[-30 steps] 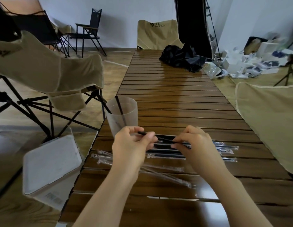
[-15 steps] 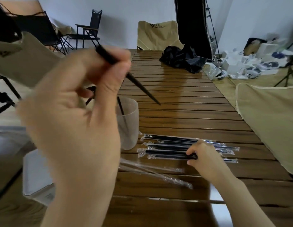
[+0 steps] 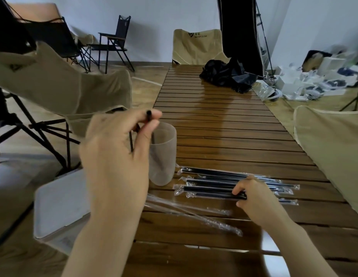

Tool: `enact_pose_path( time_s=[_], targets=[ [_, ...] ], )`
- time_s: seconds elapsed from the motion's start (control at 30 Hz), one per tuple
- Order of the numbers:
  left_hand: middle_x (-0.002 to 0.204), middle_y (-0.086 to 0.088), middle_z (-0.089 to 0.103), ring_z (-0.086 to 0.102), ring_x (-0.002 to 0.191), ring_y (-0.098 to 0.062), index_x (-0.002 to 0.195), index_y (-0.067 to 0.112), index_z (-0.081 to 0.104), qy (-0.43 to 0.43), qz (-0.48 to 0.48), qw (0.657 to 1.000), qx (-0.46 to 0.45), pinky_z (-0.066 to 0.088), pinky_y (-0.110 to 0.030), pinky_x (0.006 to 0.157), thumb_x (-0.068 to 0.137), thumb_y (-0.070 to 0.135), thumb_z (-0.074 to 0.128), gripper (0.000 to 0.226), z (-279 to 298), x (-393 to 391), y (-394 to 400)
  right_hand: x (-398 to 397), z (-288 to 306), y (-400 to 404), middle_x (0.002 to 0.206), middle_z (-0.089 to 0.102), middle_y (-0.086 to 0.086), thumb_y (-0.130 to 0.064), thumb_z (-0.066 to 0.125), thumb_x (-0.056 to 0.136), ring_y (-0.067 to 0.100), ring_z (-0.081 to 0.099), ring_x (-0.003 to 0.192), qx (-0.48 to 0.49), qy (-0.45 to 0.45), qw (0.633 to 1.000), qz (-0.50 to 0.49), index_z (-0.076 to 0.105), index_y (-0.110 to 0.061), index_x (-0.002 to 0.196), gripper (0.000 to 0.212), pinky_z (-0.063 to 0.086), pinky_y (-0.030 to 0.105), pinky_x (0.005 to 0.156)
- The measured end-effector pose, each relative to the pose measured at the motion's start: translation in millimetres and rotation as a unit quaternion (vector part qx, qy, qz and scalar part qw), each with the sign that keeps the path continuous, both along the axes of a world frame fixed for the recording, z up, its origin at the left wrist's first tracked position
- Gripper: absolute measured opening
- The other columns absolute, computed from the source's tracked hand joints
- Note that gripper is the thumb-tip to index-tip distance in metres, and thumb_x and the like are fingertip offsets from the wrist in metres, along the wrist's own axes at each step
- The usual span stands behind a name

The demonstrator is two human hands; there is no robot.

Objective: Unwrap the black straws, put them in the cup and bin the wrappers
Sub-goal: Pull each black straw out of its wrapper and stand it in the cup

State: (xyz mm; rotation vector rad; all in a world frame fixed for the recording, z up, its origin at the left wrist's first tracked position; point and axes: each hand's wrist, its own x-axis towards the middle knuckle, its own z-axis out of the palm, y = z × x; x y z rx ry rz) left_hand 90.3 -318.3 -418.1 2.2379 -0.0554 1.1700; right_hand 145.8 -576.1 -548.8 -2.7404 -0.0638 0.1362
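My left hand (image 3: 118, 156) pinches the top of a bare black straw (image 3: 148, 115) between thumb and fingertips. The straw stands nearly upright, its lower part inside the translucent cup (image 3: 166, 156) near the table's left edge. Another black straw (image 3: 131, 142) shows between my fingers by the cup. My right hand (image 3: 256, 200) rests on the pile of wrapped black straws (image 3: 214, 181) to the right of the cup. Its thumb and fingers pinch the nearest wrapped straw (image 3: 214, 195). Empty clear wrappers (image 3: 194, 211) lie on the table in front of the pile.
A white lidded bin (image 3: 58, 204) stands on the floor by the wooden slat table's (image 3: 224, 126) left edge. Folding camp chairs (image 3: 60, 86) stand at left, another at the far end. A black bag (image 3: 226, 74) lies far up the table. A beige chair (image 3: 334, 148) is at right.
My left hand has come down from close to the camera, and its straw has turned from slanting in the air to upright in the cup. The right hand stays on the pile.
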Motion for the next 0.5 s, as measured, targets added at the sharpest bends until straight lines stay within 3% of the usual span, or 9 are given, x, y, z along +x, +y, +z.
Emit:
enact_pose_path(
  time_s=[0.07, 0.17, 0.3, 0.5],
  targets=[
    [0.111, 0.013, 0.063, 0.058, 0.106, -0.014, 0.107, 0.026, 0.071, 0.044, 0.01, 0.999, 0.015, 0.052, -0.04, 0.085, 0.09, 0.032, 0.06, 0.021, -12.0, 3.1, -4.7, -0.2, -0.5, 0.4, 0.12, 0.051, -0.009, -0.016, 0.07, 0.083, 0.008, 0.057, 0.094, 0.001, 0.001, 1.0, -0.002, 0.062, -0.032, 0.104, 0.028, 0.049, 0.02, 0.079],
    [0.124, 0.006, 0.058, 0.053, 0.116, -0.015, 0.113, 0.022, 0.069, 0.086, 0.021, 0.996, -0.003, 0.051, -0.04, 0.091, 0.085, 0.035, 0.061, 0.032, -19.7, 9.5, 0.8, 0.1, 0.8, 0.5, 0.12, 0.049, -0.009, -0.017, 0.07, 0.082, 0.007, 0.057, 0.089, 0.001, 0.001, 1.0, 0.002, 0.061, -0.033, 0.093, 0.022, 0.05, 0.019, 0.076],
    [0.12, 0.015, 0.049, 0.054, 0.113, -0.012, 0.116, 0.025, 0.065, 0.073, 0.009, 0.997, -0.013, 0.051, -0.039, 0.092, 0.084, 0.034, 0.064, 0.033, -15.3, 6.2, 0.3, 0.8, 1.9, 1.0, 0.103, 0.048, -0.01, -0.016, 0.07, 0.082, 0.005, 0.053, 0.082, 0.012, -0.001, 1.0, 0.007, 0.057, -0.036, 0.072, 0.026, 0.049, 0.019, 0.072],
    [0.115, 0.012, 0.051, 0.056, 0.107, -0.015, 0.113, 0.022, 0.064, 0.043, 0.005, 0.999, -0.022, 0.051, -0.039, 0.089, 0.085, 0.027, 0.065, 0.029, -12.4, 3.9, -7.4, -0.5, 4.3, 3.8, 0.103, 0.048, -0.01, -0.018, 0.07, 0.083, 0.007, 0.055, 0.087, 0.02, -0.011, 1.0, 0.002, 0.059, -0.034, 0.073, 0.022, 0.051, 0.021, 0.077]
  ],
)
